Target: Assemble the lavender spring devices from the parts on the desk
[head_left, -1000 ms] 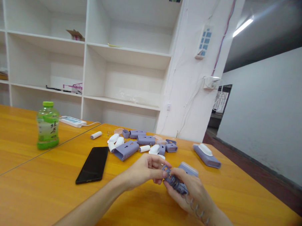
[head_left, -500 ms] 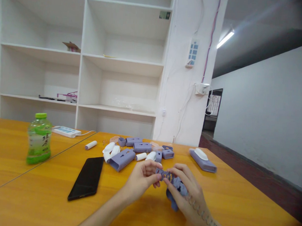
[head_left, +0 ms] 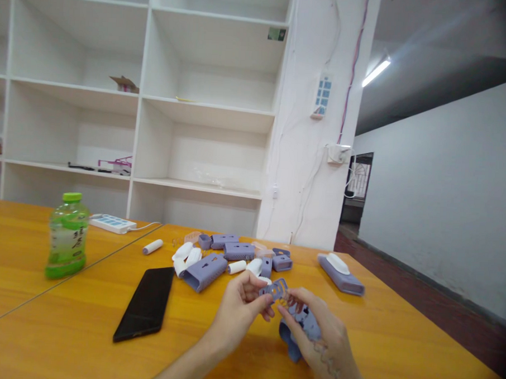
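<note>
My left hand (head_left: 245,301) is closed, pinching a small flat purple plastic piece (head_left: 277,290) with cut-out openings between thumb and fingers. Close on its right, the thumb and fingertips of my right hand (head_left: 320,329) are drawn together at a small see-through plastic piece (head_left: 286,300), blurred and partly covered by fingers. Larger purple housing parts (head_left: 299,328) show between and below the right fingers; whether that hand supports them or they rest on the table I cannot tell.
Several purple housings (head_left: 205,272), white caps (head_left: 183,251) and white cylinders (head_left: 153,246) lie beyond my hands. A purple housing with a white top (head_left: 340,274) sits at right. Leftward are a black phone (head_left: 145,303), a green bottle (head_left: 67,237) and a power strip (head_left: 113,223).
The purple piece has turned so its openings face me more, and my right fingertips have drawn slightly away from it. The view has shifted a little.
</note>
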Demonstrator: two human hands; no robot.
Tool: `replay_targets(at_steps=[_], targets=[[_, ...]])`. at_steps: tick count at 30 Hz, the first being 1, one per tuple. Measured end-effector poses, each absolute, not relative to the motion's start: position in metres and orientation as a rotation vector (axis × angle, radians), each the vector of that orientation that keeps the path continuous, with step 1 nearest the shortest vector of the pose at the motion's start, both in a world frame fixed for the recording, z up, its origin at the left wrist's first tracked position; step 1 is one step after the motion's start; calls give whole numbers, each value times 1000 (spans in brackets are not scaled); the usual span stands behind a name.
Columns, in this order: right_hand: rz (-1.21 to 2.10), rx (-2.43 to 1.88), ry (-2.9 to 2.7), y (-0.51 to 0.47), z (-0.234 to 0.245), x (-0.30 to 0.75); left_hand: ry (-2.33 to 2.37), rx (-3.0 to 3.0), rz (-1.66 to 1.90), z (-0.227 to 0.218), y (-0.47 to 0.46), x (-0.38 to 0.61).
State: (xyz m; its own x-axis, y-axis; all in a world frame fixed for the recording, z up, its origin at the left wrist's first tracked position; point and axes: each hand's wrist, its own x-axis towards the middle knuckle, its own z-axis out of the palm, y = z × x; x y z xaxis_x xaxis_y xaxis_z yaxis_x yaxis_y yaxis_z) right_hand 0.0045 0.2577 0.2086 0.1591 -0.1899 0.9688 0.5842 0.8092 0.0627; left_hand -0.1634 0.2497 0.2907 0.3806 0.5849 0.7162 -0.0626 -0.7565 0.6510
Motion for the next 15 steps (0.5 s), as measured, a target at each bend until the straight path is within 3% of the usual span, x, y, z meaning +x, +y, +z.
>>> replay_targets(at_steps=[15], targets=[[-416,-502,-1520,256,206,-6,406,1959,1465,287,237,-158]])
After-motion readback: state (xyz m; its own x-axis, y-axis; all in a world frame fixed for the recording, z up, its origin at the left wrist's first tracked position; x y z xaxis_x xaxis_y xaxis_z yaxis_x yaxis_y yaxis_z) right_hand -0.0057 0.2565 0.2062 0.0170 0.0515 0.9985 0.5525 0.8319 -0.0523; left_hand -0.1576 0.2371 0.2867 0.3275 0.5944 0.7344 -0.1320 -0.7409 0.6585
